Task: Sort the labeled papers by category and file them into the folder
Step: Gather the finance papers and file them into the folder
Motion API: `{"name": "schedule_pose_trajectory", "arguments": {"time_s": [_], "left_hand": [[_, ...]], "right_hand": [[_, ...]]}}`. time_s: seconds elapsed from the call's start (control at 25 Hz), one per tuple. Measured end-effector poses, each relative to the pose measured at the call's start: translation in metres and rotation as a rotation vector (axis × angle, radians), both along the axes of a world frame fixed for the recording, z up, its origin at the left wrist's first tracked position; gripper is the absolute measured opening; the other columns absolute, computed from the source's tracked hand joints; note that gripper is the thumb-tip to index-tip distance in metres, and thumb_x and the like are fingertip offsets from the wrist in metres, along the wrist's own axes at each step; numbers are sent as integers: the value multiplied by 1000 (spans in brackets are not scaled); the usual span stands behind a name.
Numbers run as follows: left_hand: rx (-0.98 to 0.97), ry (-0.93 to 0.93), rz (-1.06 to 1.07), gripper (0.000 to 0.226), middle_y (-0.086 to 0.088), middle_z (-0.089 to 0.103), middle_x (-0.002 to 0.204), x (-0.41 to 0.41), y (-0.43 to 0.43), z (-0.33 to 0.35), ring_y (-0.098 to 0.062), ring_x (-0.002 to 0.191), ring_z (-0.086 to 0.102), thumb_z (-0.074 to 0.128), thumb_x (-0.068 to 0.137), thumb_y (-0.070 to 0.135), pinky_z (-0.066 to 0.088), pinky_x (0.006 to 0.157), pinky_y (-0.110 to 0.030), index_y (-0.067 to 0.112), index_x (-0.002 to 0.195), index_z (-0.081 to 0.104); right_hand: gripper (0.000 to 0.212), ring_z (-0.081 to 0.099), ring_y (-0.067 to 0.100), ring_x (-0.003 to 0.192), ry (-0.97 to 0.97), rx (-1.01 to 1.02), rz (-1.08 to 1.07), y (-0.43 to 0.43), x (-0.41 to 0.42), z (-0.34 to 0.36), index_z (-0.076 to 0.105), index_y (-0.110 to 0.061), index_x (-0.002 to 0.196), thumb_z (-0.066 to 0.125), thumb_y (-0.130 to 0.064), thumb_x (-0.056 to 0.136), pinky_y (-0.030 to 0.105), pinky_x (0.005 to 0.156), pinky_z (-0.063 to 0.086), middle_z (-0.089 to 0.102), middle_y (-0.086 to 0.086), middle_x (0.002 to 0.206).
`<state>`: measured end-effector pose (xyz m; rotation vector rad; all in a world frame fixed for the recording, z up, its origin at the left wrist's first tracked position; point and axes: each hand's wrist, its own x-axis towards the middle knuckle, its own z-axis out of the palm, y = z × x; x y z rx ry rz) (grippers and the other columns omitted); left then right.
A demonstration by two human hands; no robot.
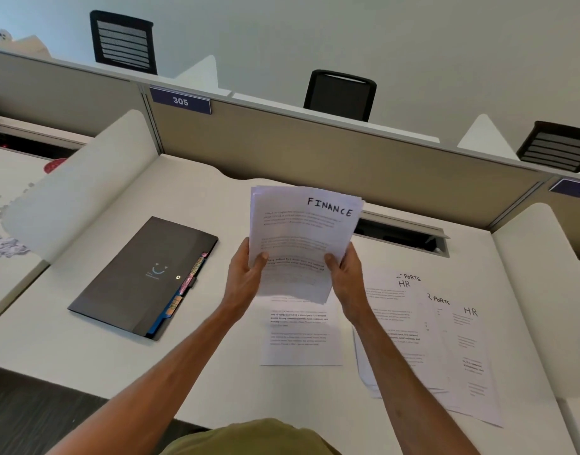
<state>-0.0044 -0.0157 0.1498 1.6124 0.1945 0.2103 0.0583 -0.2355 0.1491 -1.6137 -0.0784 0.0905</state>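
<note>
Both hands hold a stack of papers [301, 238] up over the desk [216, 372]; its top sheet says FINANCE. The left hand [246, 277] and right hand [344, 274] pinch its near corners. The dark folder [141, 277] lies shut to the left. More papers [423, 339] lie on the right.

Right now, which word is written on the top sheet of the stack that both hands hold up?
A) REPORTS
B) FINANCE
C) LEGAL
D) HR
B: the top sheet of the stack, gripped by the left hand and the right hand, reads FINANCE at its upper right corner; the HR sheets lie on the desk.
</note>
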Motion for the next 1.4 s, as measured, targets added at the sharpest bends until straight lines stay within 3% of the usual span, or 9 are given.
{"name": "schedule_pose_trajectory", "arguments": {"time_s": [0.12,0.24,0.36,0.52,0.76,0.96,1.08,1.24,1.4], "left_hand": [[-2,-16,22,39,1,71,128,3,-7,1,-20,118,68,55,107,5,61,94,-34,24,140,60],[8,33,40,39,5,73,123,-8,-9,-19,-18,116,68,58,104,5,58,97,-38,27,136,63],[29,92,9,34,9,75,119,-15,-11,-33,-11,112,69,57,107,9,59,98,-40,27,135,63],[40,112,-25,31,8,74,121,-12,-12,-39,-14,114,68,53,109,13,60,98,-44,31,132,63],[72,65,-70,32,6,72,126,-6,-8,-30,-8,116,66,54,111,15,58,94,-23,23,141,61],[108,218,-152,36,10,71,132,-12,7,-55,-14,122,67,55,109,20,57,106,-43,27,145,57],[155,265,-223,40,13,70,135,-10,17,-61,-15,125,65,53,107,29,56,108,-48,32,147,53],[203,266,-273,42,11,69,135,-6,26,-50,-17,121,67,52,106,33,59,101,-44,31,148,51],[220,283,-283,41,9,70,134,-5,40,-50,-18,116,70,53,105,33,63,93,-42,27,146,51]], "right_hand": [[42,66,22,118,-57,-4,-50,-6,-4,-7,48,-21,142,63,-13,103,38,91,63,64,7,130],[53,63,22,124,34,-106,-103,-12,-21,-34,47,-20,146,68,-9,99,39,99,61,64,4,132],[55,59,22,130,116,-203,-98,-14,-34,-60,45,-21,151,66,-10,101,44,108,55,63,3,135],[50,58,19,132,120,-280,-124,-11,-36,-70,43,-26,152,60,-21,105,50,112,51,62,-1,138],[42,60,22,130,126,-227,-197,-7,-37,-60,47,-29,146,58,-23,106,48,111,51,64,-2,136],[52,55,21,134,200,-308,-142,-1,-50,-82,41,-26,153,57,-15,105,50,115,48,60,0,141],[49,54,21,131,246,-339,-178,7,-54,-81,41,-16,155,53,-9,108,42,117,44,58,6,143],[45,59,23,127,231,-363,-218,11,-51,-76,48,-17,150,54,-8,107,44,113,49,62,4,139],[37,65,12,113,246,-328,-183,15,-61,-57,56,-20,132,54,1,101,20,92,52,67,-5,125]]}}
